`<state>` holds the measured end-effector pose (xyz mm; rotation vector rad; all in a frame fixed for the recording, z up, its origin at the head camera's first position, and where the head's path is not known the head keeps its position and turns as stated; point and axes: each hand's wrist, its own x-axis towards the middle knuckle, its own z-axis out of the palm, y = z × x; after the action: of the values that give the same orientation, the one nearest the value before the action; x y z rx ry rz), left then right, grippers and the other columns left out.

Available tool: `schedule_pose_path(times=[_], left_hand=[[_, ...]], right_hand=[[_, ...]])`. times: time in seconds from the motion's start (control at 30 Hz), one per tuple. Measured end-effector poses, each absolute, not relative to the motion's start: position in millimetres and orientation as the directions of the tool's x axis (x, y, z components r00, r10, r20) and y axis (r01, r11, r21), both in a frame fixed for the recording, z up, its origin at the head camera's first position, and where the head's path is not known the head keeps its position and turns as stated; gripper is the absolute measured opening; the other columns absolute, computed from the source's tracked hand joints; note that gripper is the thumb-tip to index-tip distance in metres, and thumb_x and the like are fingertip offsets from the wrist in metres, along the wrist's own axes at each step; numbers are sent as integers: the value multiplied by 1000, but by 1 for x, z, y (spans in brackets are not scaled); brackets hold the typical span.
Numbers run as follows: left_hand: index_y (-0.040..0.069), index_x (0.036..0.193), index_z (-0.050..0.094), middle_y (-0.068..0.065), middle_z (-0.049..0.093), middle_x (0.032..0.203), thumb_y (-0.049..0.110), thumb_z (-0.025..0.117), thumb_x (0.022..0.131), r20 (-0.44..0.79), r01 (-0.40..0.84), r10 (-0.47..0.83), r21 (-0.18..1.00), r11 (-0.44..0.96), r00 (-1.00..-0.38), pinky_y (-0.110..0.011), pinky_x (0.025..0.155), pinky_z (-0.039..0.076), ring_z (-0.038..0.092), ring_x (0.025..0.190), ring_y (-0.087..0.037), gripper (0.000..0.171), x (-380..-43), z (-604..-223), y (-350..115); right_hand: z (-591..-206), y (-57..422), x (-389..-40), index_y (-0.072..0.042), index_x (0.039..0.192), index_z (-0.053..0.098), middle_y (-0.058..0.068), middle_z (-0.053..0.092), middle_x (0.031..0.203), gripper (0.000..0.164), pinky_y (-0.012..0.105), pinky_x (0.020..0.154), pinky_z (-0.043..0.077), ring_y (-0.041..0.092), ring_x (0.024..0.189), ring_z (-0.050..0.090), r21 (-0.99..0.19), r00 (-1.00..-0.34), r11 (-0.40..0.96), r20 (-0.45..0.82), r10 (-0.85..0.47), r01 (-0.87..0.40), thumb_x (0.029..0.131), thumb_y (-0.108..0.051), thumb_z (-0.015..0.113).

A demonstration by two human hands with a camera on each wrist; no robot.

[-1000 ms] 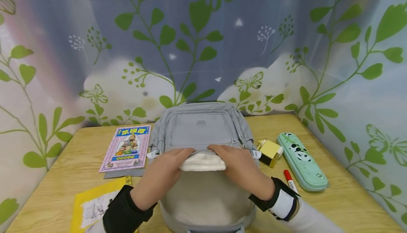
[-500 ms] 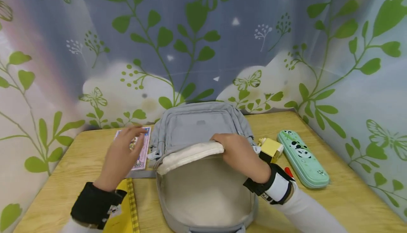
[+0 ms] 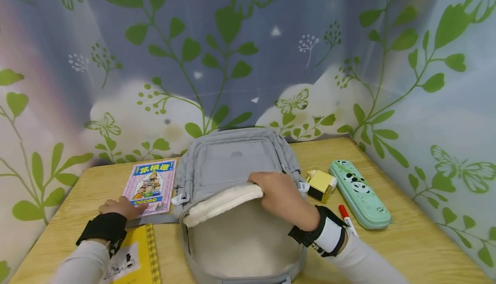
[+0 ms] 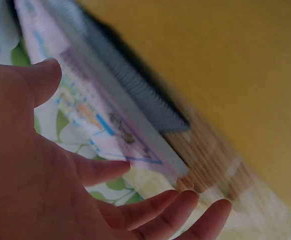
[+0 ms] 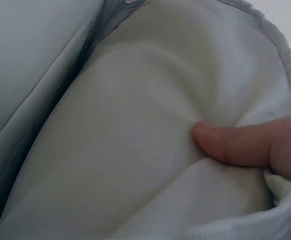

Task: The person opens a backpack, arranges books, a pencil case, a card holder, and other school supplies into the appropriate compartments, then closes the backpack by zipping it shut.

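Observation:
A grey backpack (image 3: pixel 238 163) lies on the table with its main compartment unzipped, showing a cream lining (image 5: pixel 120 130). My right hand (image 3: pixel 277 195) grips the edge of its flap (image 3: pixel 222 202), the thumb pressing the lining in the right wrist view. At the lower left corner of a pink and blue book (image 3: pixel 151 187) is my left hand (image 3: pixel 122 208). In the left wrist view its fingers are spread and slightly bent beside the book's edge; whether they touch it I cannot tell. Under the book shows a dark grey flat item (image 4: pixel 140 95).
A yellow notebook (image 3: pixel 135 254) lies in front of the book, partly under the left forearm. Right of the backpack are a yellow and black box-like object (image 3: pixel 321 185), a red-capped marker (image 3: pixel 346 219) and a green panda pencil case (image 3: pixel 360 193). A patterned curtain (image 3: pixel 248 60) stands behind.
My left hand has let go of the flap and moved left and down to the book's corner. The right hand still holds the flap, whose left side has dropped.

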<state>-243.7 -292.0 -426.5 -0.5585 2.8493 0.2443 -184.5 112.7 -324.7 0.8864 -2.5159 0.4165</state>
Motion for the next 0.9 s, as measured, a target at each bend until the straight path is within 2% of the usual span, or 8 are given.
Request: schedule_pose_path(times=[0.23, 0.37, 0.53, 0.6, 0.67, 0.73, 0.8, 0.9], left_hand=[[-22, 108, 42, -37, 38, 91, 55, 61, 75, -293, -488, -439, 120, 864, -849, -52, 79, 40, 42, 88, -47, 86, -260, -426, -286], [-19, 109, 47, -35, 46, 94, 65, 58, 70, -331, -420, -370, 94, 902, -868, -51, 75, 41, 45, 86, -43, 93, -265, -420, -298], [-21, 112, 38, -33, 45, 94, 72, 63, 59, -316, -404, -340, 168, 899, -886, -44, 70, 42, 43, 82, -40, 109, -268, -419, -316], [-22, 108, 35, -30, 45, 88, 66, 67, 60, -323, -414, -317, 297, 861, -892, -39, 66, 47, 49, 77, -36, 105, -266, -418, -320], [-22, 107, 34, -25, 49, 84, 55, 66, 71, -332, -360, -222, 445, 820, -917, -32, 60, 50, 57, 67, -24, 90, -262, -413, -324], [-22, 108, 30, -21, 52, 80, 40, 63, 81, -340, -328, -137, 606, 724, -930, -31, 56, 53, 62, 58, -17, 75, -257, -406, -326], [-23, 112, 26, -17, 56, 79, 23, 57, 87, -315, -286, -61, 744, 604, -947, -32, 58, 55, 64, 57, -16, 61, -252, -398, -326], [-22, 116, 22, -18, 60, 83, 11, 48, 92, -191, -164, -4, 833, 529, -982, -34, 61, 55, 66, 63, -19, 49, -245, -384, -321]], right_hand=[[-323, 114, -184, -22, 83, 63, -10, 65, 79, 35, 18, 51, 42, 4, 64, 58, -147, -707, 751, 490, -510, -644, 65, 7, 67], [-320, 115, -185, -22, 84, 64, -9, 66, 80, 32, 17, 52, 42, 5, 64, 59, -164, -717, 756, 490, -496, -634, 66, 3, 71], [-320, 114, -187, -23, 83, 63, -10, 66, 79, 27, 15, 49, 40, 3, 61, 57, -171, -712, 745, 489, -503, -644, 69, -3, 72], [-320, 114, -187, -23, 83, 63, -11, 65, 79, 26, 15, 49, 39, 2, 60, 55, -186, -716, 740, 484, -503, -646, 69, -2, 71], [-320, 115, -187, -23, 83, 64, -11, 65, 79, 27, 14, 50, 40, 1, 60, 54, -203, -726, 741, 475, -498, -641, 69, -2, 71], [-320, 115, -188, -23, 83, 64, -10, 65, 79, 26, 15, 50, 40, 1, 60, 54, -220, -733, 738, 469, -493, -638, 70, -2, 71], [-319, 116, -188, -22, 83, 64, -10, 65, 79, 26, 15, 50, 40, 2, 60, 54, -223, -732, 735, 469, -494, -640, 70, -1, 71], [-317, 116, -189, -22, 83, 64, -10, 66, 78, 26, 16, 49, 40, 2, 60, 54, -221, -725, 729, 474, -500, -647, 70, -1, 71]])
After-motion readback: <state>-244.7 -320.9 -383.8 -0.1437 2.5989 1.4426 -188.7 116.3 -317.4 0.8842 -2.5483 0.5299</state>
